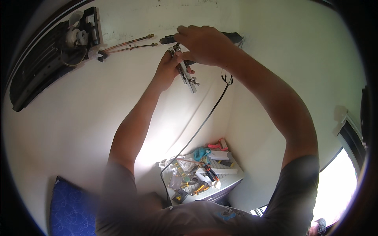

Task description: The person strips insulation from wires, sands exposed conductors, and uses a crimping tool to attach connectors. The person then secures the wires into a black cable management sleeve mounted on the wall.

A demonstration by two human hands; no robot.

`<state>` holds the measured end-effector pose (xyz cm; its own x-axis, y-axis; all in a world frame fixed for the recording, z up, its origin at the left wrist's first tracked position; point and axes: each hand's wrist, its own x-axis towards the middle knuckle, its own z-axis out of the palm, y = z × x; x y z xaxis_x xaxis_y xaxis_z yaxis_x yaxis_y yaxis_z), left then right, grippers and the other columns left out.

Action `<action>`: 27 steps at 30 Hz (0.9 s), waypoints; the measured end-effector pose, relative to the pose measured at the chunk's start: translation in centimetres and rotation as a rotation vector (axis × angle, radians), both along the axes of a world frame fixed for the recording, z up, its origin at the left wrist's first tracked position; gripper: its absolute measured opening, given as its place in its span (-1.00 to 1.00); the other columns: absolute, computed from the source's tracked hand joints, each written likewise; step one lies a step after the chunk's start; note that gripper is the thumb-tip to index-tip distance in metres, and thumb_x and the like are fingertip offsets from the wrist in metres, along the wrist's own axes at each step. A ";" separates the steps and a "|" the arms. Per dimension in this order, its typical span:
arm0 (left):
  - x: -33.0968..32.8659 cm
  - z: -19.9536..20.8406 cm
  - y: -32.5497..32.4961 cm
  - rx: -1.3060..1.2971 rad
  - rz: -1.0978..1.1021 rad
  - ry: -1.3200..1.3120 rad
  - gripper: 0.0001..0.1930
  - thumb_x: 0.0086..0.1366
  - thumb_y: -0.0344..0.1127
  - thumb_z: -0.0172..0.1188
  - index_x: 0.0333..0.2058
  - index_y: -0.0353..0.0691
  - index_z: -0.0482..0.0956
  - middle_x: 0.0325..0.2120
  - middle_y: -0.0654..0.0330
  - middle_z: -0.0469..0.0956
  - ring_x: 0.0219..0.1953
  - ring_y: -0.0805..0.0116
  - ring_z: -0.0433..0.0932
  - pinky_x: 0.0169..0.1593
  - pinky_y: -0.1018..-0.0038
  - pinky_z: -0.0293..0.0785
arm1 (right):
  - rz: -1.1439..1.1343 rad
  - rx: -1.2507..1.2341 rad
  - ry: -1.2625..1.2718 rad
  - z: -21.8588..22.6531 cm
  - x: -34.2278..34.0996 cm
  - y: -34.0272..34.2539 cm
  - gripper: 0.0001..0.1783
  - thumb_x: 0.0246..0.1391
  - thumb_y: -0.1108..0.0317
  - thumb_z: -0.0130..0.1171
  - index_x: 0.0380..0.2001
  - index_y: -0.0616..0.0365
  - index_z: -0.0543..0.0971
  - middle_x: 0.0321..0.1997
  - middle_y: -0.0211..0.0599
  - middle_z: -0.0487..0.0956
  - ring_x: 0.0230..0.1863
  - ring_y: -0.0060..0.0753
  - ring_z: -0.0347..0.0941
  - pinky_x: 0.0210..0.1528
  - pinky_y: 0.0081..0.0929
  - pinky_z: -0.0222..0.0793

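Note:
High in front of the wall, my left hand [168, 70] is closed around a silver flaring bar [192, 87], a metal clamp with wing nuts, which slants down to the right. My right hand [204, 45] is just right of and above it, with its fingers curled over a black insulated pipe [168, 39]. The right thumb reaches down beside the upper end of the bar. The pipe runs on behind this hand toward the wall corner. Whether the pipe end sits in the bar is hidden by my hands.
Two copper pipes [132, 43] with brass nuts stick out from a black wall-mounted unit [43, 65] at left. A dark cable [197, 131] hangs down to a cabinet top [235, 177] strewn with pliers, a level and rags. A blue patterned panel [73, 208] stands lower left; a bright window [336, 188] is at right.

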<state>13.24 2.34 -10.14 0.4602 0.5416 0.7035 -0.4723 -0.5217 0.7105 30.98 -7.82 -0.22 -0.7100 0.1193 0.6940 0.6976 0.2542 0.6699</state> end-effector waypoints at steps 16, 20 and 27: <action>-0.7 -0.3 1.0 -0.083 -0.263 -0.089 -0.44 0.63 0.02 0.10 0.33 -0.32 0.36 -0.07 0.20 0.59 -0.12 0.18 0.69 0.19 -0.10 0.61 | -0.253 -0.695 0.216 -3.0 1.0 -2.4 -0.32 0.59 -0.16 -0.14 -0.26 0.16 0.74 -0.43 0.00 0.70 -0.28 -0.06 0.74 -0.21 -0.07 0.63; 0.2 -1.8 1.5 -0.047 -0.467 -0.261 -0.33 0.58 -0.14 0.21 0.48 -0.33 0.22 -0.04 0.23 0.60 -0.09 0.21 0.71 0.34 -0.08 0.54 | -0.187 -0.991 0.487 -7.5 1.7 -2.3 -0.26 0.55 -0.21 -0.07 -0.33 0.29 0.69 -0.45 -0.01 0.70 -0.40 -0.12 0.71 -0.29 -0.14 0.61; 0.7 -2.7 1.7 0.013 -0.411 -0.300 -0.42 0.52 -0.39 0.26 0.43 -0.38 0.34 -0.06 0.19 0.61 -0.07 0.13 0.72 0.31 -0.06 0.59 | 0.232 -1.492 1.093 -9.9 1.8 -1.6 -0.29 0.61 -0.15 -0.19 -0.36 0.19 0.67 -0.41 -0.05 0.70 -0.45 -0.11 0.67 -0.33 -0.14 0.58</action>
<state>13.95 4.00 -12.87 0.4095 0.3483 0.8432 -0.8227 -0.2583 0.5063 32.76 -9.41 -10.09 -0.1670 0.9604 0.2230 0.4807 0.2768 -0.8321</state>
